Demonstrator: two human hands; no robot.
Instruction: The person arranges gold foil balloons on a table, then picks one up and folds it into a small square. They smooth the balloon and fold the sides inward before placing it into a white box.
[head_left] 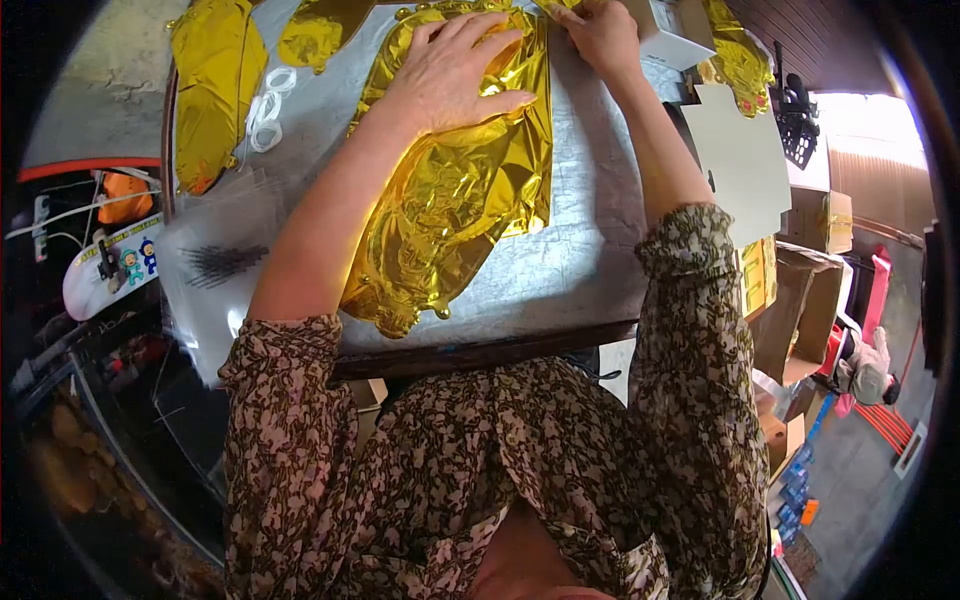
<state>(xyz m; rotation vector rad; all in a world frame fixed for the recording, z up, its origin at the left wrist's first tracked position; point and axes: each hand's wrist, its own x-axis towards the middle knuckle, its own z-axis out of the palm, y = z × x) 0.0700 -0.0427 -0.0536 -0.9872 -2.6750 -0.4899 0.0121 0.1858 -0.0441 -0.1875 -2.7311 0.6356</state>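
A flat, crinkled gold foil balloon (430, 220) lies lengthwise on the grey-covered table (590, 210). Spread over its upper part is my left hand (455, 75), fingers apart and palm down on the foil. My right hand (605, 40) is at the far edge of the table, its fingers pinched on a bit of gold foil at the balloon's upper right corner. The fingertips there are partly cut off by the top of the view.
More flat gold foil balloons (215, 90) lie at the upper left, beside coils of white ribbon (268, 112). Clear plastic bags (215, 260) sit at the left corner. A white box (672, 35) stands by my right wrist; cardboard boxes (800, 310) are stacked farther right.
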